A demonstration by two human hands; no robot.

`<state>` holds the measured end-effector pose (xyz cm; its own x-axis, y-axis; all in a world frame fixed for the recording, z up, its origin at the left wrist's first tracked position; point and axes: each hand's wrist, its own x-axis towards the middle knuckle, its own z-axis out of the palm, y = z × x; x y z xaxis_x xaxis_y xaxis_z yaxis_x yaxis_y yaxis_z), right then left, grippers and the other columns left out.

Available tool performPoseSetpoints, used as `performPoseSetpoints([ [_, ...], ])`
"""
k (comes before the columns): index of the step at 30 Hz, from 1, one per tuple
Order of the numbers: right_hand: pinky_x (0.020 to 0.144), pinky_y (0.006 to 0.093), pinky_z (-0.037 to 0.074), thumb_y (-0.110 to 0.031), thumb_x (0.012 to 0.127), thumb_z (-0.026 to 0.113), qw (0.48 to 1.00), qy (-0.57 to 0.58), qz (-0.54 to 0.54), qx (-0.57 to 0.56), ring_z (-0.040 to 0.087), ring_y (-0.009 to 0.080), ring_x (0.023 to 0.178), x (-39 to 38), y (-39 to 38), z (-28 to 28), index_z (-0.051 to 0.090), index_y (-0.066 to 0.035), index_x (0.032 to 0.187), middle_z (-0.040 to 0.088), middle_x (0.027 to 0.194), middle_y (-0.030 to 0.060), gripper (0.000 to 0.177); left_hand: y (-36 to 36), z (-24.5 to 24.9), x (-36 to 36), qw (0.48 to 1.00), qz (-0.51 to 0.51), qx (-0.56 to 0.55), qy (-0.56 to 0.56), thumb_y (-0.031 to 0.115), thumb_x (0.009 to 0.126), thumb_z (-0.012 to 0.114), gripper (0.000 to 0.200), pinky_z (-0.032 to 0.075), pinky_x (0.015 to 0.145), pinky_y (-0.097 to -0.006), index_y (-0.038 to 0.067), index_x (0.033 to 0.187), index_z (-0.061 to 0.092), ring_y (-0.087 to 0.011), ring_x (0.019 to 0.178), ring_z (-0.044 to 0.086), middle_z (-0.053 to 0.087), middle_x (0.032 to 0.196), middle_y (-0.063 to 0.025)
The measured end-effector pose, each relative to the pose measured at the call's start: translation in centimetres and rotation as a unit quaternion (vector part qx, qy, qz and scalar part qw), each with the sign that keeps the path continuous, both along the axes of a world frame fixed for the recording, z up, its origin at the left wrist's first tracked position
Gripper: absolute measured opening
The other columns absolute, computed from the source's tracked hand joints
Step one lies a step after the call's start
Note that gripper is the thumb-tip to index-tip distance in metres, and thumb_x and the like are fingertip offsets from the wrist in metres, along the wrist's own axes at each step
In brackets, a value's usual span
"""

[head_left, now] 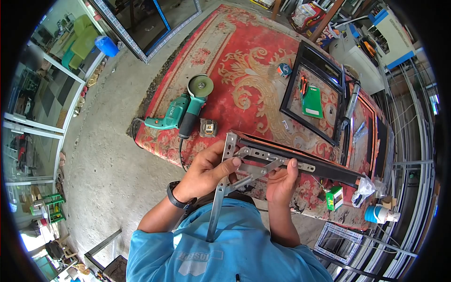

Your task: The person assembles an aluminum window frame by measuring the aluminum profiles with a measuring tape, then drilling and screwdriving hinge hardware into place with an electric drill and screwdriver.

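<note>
A silver window friction hinge [254,175] with several linked arms is spread out in front of my chest. My left hand [210,170] is closed around its left end, the thumb pressed on the metal near a pivot. Its slotted track lies along a black frame bar [334,175], and one long arm slants down toward my shirt. My right hand [282,182] grips the right part of the hinge from below, thumb up against the track; its other fingers are partly hidden.
On the red patterned carpet [256,61] lie a green angle grinder [177,113], a tape measure [208,127], a black window frame [307,124] and a caulking gun [351,104]. A small green box [334,198] stands near the front edge. Metal profiles [413,155] line the right side.
</note>
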<state>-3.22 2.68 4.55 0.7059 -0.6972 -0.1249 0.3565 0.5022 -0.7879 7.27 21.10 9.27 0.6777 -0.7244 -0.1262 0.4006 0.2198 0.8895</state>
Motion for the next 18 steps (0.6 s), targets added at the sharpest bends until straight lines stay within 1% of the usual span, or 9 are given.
performPoseSetpoints([
  [1, 0.071, 0.0342, 0.063, -0.033, 0.098, 0.064, 1.0, -0.001, -0.001, 0.001, 0.072, 0.017, 0.089, 0.1, 0.0, 0.0, 0.057, -0.007, 0.119, 0.068, 0.105, 0.0058, 0.034, 0.0, 0.1, 0.0, 1.0, -0.002, -0.002, 0.004, 0.021, 0.102, 0.062, 0.038, 0.055, 0.07, -0.0261, 0.0, 0.133, 0.053, -0.0117, 0.087, 0.067, 0.067, 0.107, -0.0051],
  [4, 0.071, 0.0353, 0.063, -0.032, 0.098, 0.064, 1.0, -0.003, -0.004, 0.007, 0.072, 0.0167, 0.086, 0.4, -0.2, 0.3, 0.059, -0.007, 0.113, 0.07, 0.099, 0.0055, 0.03, 0.0, 0.6, 0.1, 1.0, -0.014, -0.004, 0.02, 0.02, 0.103, 0.062, 0.041, 0.056, 0.077, -0.0279, 0.0, 0.136, 0.05, -0.0145, 0.098, 0.069, 0.066, 0.115, -0.0069],
  [7, 0.07, 0.0359, 0.063, -0.032, 0.098, 0.065, 1.0, 0.003, -0.012, 0.008, 0.071, 0.0159, 0.082, 1.1, -0.1, 1.0, 0.061, -0.007, 0.107, 0.07, 0.094, 0.0052, 0.027, -0.1, 0.1, 0.0, 1.0, -0.011, -0.023, 0.015, 0.019, 0.103, 0.061, 0.041, 0.056, 0.086, -0.0302, 0.0, 0.137, 0.048, -0.0164, 0.105, 0.068, 0.066, 0.12, -0.0085],
  [10, 0.07, 0.0357, 0.063, -0.032, 0.098, 0.065, 1.0, 0.002, -0.008, 0.013, 0.07, 0.0153, 0.08, 1.2, -0.4, 1.0, 0.061, -0.008, 0.104, 0.071, 0.094, 0.0055, 0.025, -0.2, -0.3, 0.0, 0.999, -0.006, -0.039, 0.005, 0.017, 0.103, 0.06, 0.041, 0.056, 0.091, -0.0318, 0.0, 0.138, 0.047, -0.0169, 0.106, 0.068, 0.065, 0.121, -0.0087],
  [14, 0.069, 0.0354, 0.063, -0.031, 0.098, 0.066, 1.0, 0.007, -0.004, 0.024, 0.071, 0.0155, 0.08, 1.2, -0.7, 0.7, 0.062, -0.008, 0.104, 0.071, 0.095, 0.0058, 0.025, -0.2, 0.2, 0.0, 0.999, -0.006, -0.043, 0.022, 0.015, 0.103, 0.059, 0.04, 0.056, 0.09, -0.0314, -0.001, 0.138, 0.047, -0.0171, 0.105, 0.068, 0.065, 0.121, -0.0091],
  [18, 0.068, 0.0349, 0.063, -0.032, 0.098, 0.066, 1.0, 0.015, -0.017, 0.01, 0.072, 0.017, 0.082, 1.4, -0.5, 0.9, 0.062, -0.007, 0.105, 0.071, 0.096, 0.0062, 0.026, -0.4, 0.6, 0.3, 0.999, -0.002, -0.036, 0.035, 0.014, 0.104, 0.058, 0.038, 0.057, 0.089, -0.0308, -0.002, 0.137, 0.049, -0.0173, 0.103, 0.069, 0.067, 0.119, -0.0095],
])
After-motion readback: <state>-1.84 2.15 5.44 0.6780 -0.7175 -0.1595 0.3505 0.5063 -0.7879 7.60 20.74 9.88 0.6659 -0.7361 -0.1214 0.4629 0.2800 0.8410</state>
